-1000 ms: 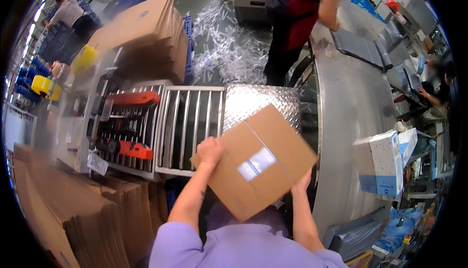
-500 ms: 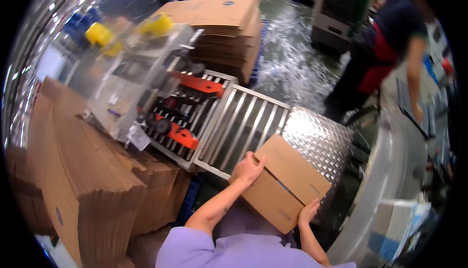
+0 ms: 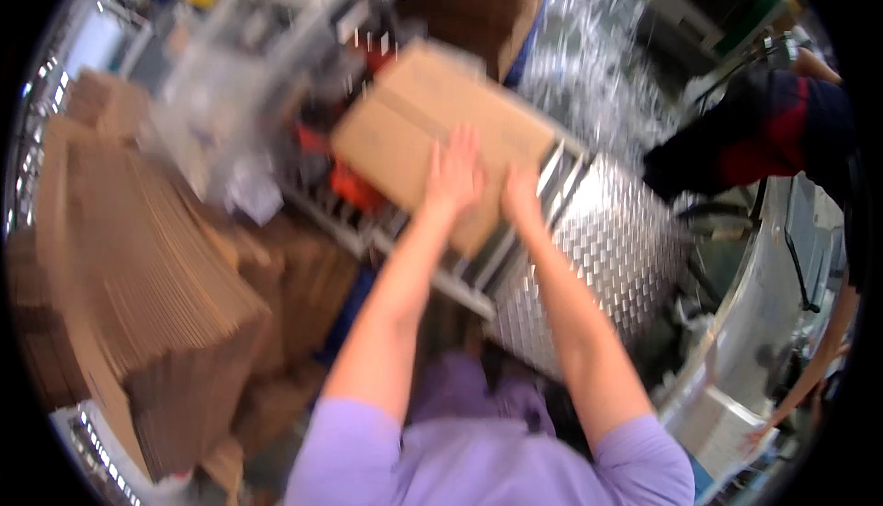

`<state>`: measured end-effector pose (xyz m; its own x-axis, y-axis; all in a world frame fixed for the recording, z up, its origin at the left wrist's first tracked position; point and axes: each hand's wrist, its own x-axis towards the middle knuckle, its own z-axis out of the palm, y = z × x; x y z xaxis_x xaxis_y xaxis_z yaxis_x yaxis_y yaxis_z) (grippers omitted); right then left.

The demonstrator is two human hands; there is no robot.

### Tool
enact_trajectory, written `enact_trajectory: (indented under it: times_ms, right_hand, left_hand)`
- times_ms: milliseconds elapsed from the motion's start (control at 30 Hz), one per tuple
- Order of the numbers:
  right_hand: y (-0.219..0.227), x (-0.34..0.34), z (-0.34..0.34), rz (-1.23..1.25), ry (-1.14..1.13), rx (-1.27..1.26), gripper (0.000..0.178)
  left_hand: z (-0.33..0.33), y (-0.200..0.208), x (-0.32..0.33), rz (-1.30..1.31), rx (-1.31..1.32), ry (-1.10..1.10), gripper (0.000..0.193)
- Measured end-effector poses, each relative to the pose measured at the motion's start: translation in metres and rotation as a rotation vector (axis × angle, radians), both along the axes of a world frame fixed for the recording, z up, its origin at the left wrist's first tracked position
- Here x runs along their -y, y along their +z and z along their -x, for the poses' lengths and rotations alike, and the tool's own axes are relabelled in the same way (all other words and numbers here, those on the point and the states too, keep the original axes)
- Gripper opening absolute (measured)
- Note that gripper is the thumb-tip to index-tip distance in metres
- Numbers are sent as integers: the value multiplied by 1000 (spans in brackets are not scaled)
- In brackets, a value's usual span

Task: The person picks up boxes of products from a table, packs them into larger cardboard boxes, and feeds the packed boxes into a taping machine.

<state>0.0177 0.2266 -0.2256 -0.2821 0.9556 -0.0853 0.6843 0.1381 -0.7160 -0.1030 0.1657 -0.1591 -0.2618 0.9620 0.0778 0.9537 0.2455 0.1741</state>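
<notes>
A closed brown cardboard box (image 3: 405,133) lies over the metal roller conveyor (image 3: 464,290), its far part among the orange and dark parts of a machine (image 3: 354,189). My left hand (image 3: 453,173) rests on top of the box, fingers stretched out flat. At the box's right-hand near side, my right hand (image 3: 521,195) touches the cardboard; its fingers are blurred and partly hidden. Both arms reach forward from the lower edge.
A shiny patterned metal plate (image 3: 598,267) adjoins the conveyor on the right. Stacks of flat cardboard (image 3: 175,258) stand at left, another stack (image 3: 478,9) behind. Clear plastic (image 3: 589,64) litters the floor beyond. A co-worker (image 3: 763,133) is at the right, beside a grey curved surface (image 3: 736,313).
The box has moved forward and left, from in front of me onto the rollers and toward the machine. My left hand shifted from its edge to its top; my right hand left its lower corner.
</notes>
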Motion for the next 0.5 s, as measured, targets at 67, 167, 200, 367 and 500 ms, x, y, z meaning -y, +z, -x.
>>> enact_trajectory:
  times_ms: [67,167,200,367,500]
  right_hand:
    - [60,4,2,182,213,1,44]
    - [50,32,-63,436,399,-337,38]
    - [36,52,-95,438,418,-409,35]
    - [4,183,-301,533,316,35,31]
    - [70,278,-419,736,211,350,30]
  left_hand:
    - [30,-9,10,-41,-44,86,56]
    - [75,2,11,-9,-47,82,52]
    - [93,0,9,-12,-60,82,51]
    - [151,18,34,135,-119,144,46]
    - [61,189,110,-251,-57,-206,31]
